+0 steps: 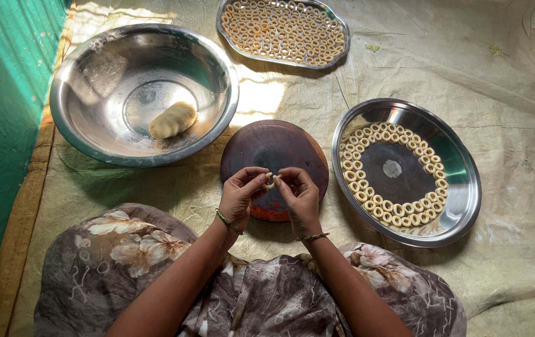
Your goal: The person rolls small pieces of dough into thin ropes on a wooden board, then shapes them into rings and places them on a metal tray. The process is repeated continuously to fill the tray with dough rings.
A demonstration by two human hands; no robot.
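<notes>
So both hands are pinched together on one small dough ring (270,181), right over the round wooden board (274,150). Left hand (240,196) and right hand (300,196) each have fingertips closed on the ring, other fingers curled loosely. At 3 o'clock from the board sits a steel plate (461,206) with finished rings (398,209) lined along its edge. At 10 o'clock, a big steel bowl (80,75) holds a dough lump (173,120). At 12 o'clock, a tray (345,32) packed with rings.
</notes>
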